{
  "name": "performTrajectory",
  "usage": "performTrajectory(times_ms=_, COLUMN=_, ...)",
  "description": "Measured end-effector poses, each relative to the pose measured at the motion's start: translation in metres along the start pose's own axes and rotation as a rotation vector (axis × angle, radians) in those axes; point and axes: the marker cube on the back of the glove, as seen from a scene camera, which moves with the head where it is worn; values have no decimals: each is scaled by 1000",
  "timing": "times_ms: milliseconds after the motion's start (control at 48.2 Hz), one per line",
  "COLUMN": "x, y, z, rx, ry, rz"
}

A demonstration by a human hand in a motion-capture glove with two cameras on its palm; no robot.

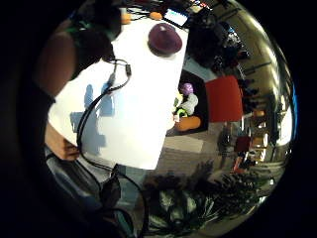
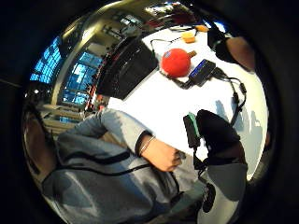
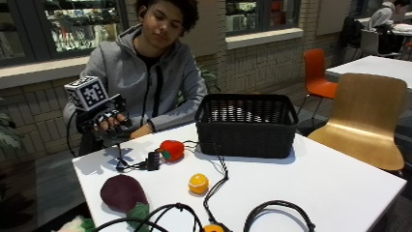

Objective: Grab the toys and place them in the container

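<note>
Nearest the outside camera, a dark purple eggplant toy [image 3: 123, 193] with a green leafy stem lies on the white table [image 3: 334, 186], and just beyond it sit a small orange fruit toy [image 3: 198, 183] and a red tomato toy [image 3: 171, 150], the tomato beside a small black device on a cable. Another orange piece [image 3: 213, 228] shows at the near table edge, partly cut off. All of these lie well apart from the black wicker basket [image 3: 246, 126], which stands further back on the table; its inside shows only mesh wall from this angle, so whether anything is already in it cannot be told. Raised above the table's far corner, near the person's chest, is the gloved right hand [image 3: 106, 123], fingers hanging loosely curled and holding nothing. Resting at the table edge is the bare hand [image 2: 164, 156]. On the floor beside the table, the little-finger palm view shows a dark mat with more soft toys [image 1: 187, 106] lying on it. By the look of it the task is barely begun: every visible toy on the table is yet to be picked up and carried to the basket.
</note>
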Motion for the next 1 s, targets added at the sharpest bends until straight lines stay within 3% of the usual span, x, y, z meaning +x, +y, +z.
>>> performTrajectory(times_ms=291, x=55, y=-97, z=-7, rx=50, ry=-19, rz=179)
performTrajectory(times_ms=436, x=78, y=-174, z=-1, rx=-13, ry=18, rz=360)
performTrajectory(times_ms=789, x=102, y=-237, z=52, rx=-310, ry=57, rz=501)
performTrajectory(times_ms=997, x=112, y=-241, z=72, rx=-266, ry=24, rz=549)
